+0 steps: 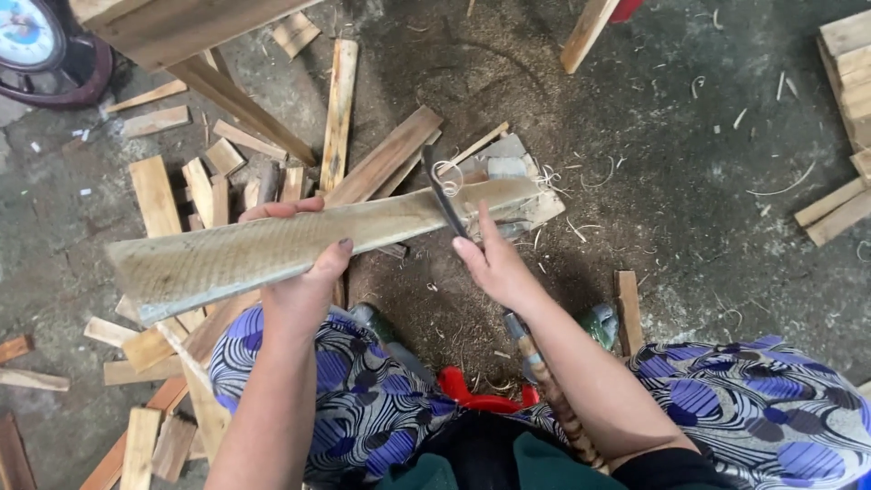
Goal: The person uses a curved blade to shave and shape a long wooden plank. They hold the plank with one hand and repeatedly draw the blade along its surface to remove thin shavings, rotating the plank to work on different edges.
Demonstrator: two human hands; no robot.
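Both hands worked one pale plank (272,249) held across the lap: the left hand (304,272) gripped its middle, fingers curled over, while the right hand (494,263) pressed a curved blade (445,201) against its far end.

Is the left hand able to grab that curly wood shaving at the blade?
Probably not right now. The left hand is gripping the plank, and the curly shaving sits farther along it, beside the right hand.

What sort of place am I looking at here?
Probably a rough woodworking spot, worked seated at ground level. Offcuts and curled shavings litter the dirt floor, and the left hand steadies a plank while the right hand works a curved blade on it.
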